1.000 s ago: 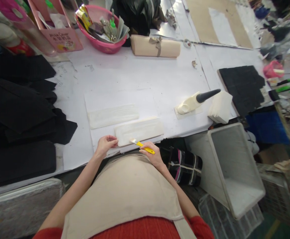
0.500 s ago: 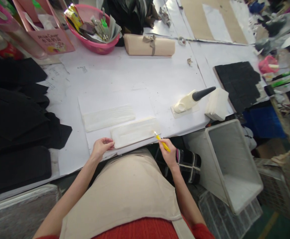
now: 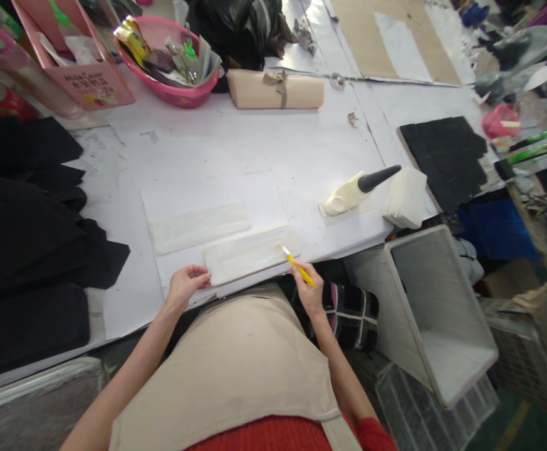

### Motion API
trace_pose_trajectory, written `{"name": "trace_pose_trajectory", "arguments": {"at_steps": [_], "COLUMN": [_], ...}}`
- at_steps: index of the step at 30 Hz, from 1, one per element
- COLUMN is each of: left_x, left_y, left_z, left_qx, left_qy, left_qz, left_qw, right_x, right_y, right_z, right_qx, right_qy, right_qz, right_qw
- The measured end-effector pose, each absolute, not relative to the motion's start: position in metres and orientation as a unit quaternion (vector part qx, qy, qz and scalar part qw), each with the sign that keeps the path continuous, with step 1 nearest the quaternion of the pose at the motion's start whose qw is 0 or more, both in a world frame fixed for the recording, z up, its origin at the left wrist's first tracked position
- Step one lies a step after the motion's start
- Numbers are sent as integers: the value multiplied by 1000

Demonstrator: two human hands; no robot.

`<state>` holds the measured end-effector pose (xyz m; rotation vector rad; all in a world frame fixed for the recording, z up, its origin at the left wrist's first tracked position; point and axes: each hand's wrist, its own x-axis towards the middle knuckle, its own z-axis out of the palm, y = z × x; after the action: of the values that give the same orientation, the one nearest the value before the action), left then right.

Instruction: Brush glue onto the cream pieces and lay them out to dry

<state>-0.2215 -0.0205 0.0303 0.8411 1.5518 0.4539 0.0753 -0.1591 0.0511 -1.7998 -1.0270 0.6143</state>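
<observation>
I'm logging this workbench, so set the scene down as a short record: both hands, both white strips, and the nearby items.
Left hand: fingertips at the left end of the nearer long white rectangular strip
Right hand: holds a slim yellow-handled brush, bristles apparently touching that strip's right part
Farther long white rectangular strip: flat on white paper, beyond the nearer one
Right of strips: cream object with tapered black end; stack of white cards
Far side: round pink plastic basin

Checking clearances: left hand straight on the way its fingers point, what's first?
The near strip: the left hand's fingertips are right at its left end, near corner. Whether they pinch it or only touch its edge is hard to tell from this view.
</observation>
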Motion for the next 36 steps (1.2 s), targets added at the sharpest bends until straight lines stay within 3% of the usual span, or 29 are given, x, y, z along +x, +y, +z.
{"name": "trace_pose_trajectory", "arguments": {"at_steps": [3, 9, 16, 22, 27, 32, 36], "left_x": [-221, -221, -220, -220, -221, -220, -220], "left_y": [-21, -20, -20, -22, -22, -22, -22], "left_z": [30, 29, 29, 27, 25, 26, 26], "left_qx": [369, 376, 370, 369, 375, 379, 382], "left_qy": [673, 673, 678, 682, 681, 677, 677], "left_qz": [195, 192, 191, 198, 200, 201, 199], "left_qw": [611, 608, 606, 599, 595, 598, 597], "right_x": [54, 89, 58, 95, 78, 82, 82], "right_y": [-151, -142, -128, -129, -135, -144, -157], "right_z": [45, 46, 29, 30, 38, 36, 40], "right_qx": [-696, -786, -732, -798, -746, -800, -770], "right_qy": [-452, -353, -438, -336, -431, -363, -432], "right_qz": [318, 165, 253, 134, 209, 114, 169], "right_qw": [459, 480, 457, 482, 463, 463, 438]}}
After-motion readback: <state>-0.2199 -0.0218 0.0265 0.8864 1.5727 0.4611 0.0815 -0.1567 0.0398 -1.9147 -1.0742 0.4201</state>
